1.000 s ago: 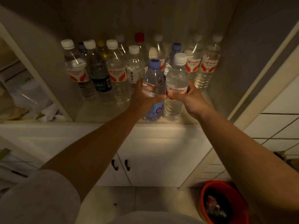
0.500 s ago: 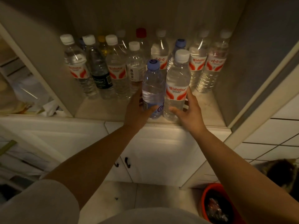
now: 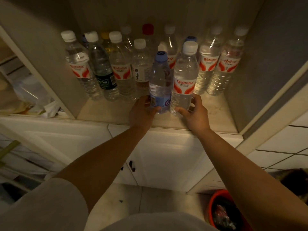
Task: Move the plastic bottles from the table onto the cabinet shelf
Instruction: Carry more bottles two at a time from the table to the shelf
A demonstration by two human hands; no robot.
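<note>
While both my arms reach forward into the cabinet, my left hand (image 3: 142,110) curls around the base of the blue-capped bottle (image 3: 160,84), thumb across its blue label and fingers behind it. My right hand (image 3: 193,112) wraps the lower part of the white-capped Wahaha bottle (image 3: 184,77), thumb in front near its base and fingers round the far side. Both bottles stand upright on the cabinet shelf (image 3: 215,110), just beside each other, near its front edge and a little right of centre.

Behind them stands a crowded row of other plastic bottles. At the left is another Wahaha bottle (image 3: 78,64), then a bottle with a dark green label (image 3: 102,72), another red-and-white labelled one (image 3: 120,67), and a clear bottle with Chinese characters down its label (image 3: 140,69). To the right are two more red-labelled bottles (image 3: 208,64) (image 3: 228,64). Farther back I can make out a red cap (image 3: 148,29), a yellow cap (image 3: 105,35) and several pale ones, though those bottles are mostly hidden.

Below the shelf are white cabinet doors (image 3: 166,155) with small dark handles (image 3: 132,165). On the tiled floor at lower right sits an orange bucket (image 3: 211,205) with something dark inside. The compartment to the left holds crumpled papers or bags (image 3: 50,107), too dim to tell apart.
</note>
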